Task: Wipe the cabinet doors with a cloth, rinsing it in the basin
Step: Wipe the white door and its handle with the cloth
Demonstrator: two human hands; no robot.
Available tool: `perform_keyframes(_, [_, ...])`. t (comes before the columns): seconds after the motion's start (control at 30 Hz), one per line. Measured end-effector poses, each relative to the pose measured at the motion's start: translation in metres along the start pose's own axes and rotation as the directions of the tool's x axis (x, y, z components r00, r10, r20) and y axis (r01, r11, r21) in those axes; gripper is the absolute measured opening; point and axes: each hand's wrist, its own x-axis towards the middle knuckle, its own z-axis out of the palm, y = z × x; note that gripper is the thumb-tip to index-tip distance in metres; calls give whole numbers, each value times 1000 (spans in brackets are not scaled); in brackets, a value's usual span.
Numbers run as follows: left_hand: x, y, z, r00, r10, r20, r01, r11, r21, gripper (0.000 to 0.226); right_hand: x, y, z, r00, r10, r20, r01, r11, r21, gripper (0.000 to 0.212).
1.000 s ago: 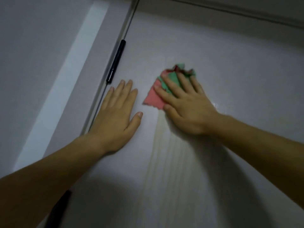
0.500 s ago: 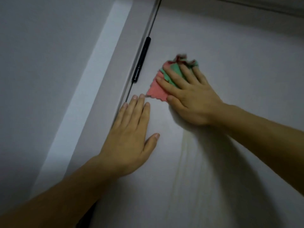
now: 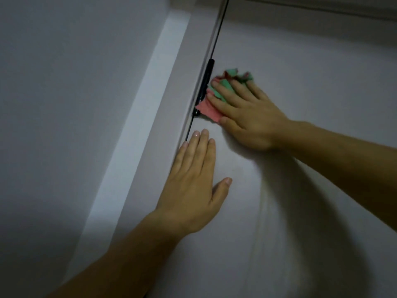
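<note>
The left hand point(image 3: 193, 186) is laid flat on the white cabinet door point(image 3: 300, 61), fingers straight and together, thumb held apart. Further up, a crumpled pink and green cloth point(image 3: 206, 108) with a zigzag edge is pressed to the door under the right hand's point(image 3: 249, 117) spread, straight fingers, touching the black handle point(image 3: 206, 78).

Our right hand point(image 3: 251, 117) covers most of the crumpled pink-and-green cloth point(image 3: 207, 109); its far edge blurs, and its left corner hides part of the slim black bar handle point(image 3: 208, 76).
</note>
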Motion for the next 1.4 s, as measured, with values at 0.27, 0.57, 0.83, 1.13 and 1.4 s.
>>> perform_keyframes(0.27, [-1,-3,0,998,1,57,-3,999,33,80,86,58,-25,955,295,-33,-294,956,25,65])
perform_keyframes(0.57, [-46,4,6,1000,-16,-7,16,1000,-14,79,-28,-38,5,1000,-1,18,0,998,66,64])
perform_keyframes(0.83, [-74,4,13,1000,15,-25,-15,1000,-1,70,-3,-20,-1,989,149,21,-150,986,68,64])
perform_keyframes(1.13, [-80,6,14,1000,-8,-16,8,1000,10,67,-70,-69,21,988,-120,97,114,992,63,59])
perform_keyframes(1.4, [-50,32,14,993,-114,-10,115,992,47,67,-51,-32,14,984,181,-9,-180,981,69,62])
